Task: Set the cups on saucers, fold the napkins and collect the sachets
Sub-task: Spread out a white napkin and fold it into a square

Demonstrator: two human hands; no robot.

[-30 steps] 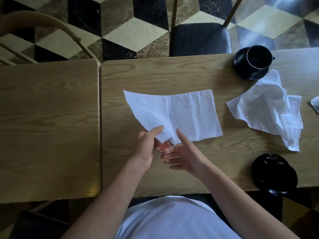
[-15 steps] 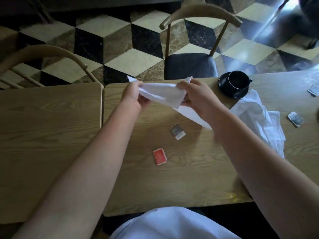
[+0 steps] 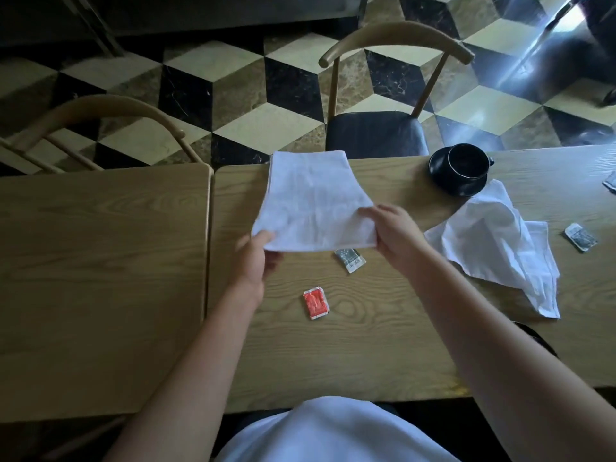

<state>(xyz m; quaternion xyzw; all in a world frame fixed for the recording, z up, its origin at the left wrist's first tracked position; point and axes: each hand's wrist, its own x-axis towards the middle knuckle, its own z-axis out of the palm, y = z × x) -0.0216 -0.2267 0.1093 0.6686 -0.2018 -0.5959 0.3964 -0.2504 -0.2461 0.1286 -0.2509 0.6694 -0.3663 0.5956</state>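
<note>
White napkin (image 3: pixel 313 201) pinched by both hands, far edge overhanging table (image 3: pixel 366 345)

Café dining room, wooden tables (image 3: pixel 100 261), curved-back chairs (image 3: pixel 393 38), patterned marble floor (image 3: pixel 266 95)

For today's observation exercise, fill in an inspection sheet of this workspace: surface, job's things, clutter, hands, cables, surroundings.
Surface: two wooden tables pushed together, a narrow seam between.
Job's things: folded napkin held up; crumpled napkin lying right; black cup on its saucer; red sachet, grey sachet, two more far right.
Clutter: nothing seen.
Hands: left hand and right hand each pinch a near corner of the folded napkin.
Cables: nothing seen.
Surroundings: two wooden chairs, cube-patterned tiled floor.
</note>
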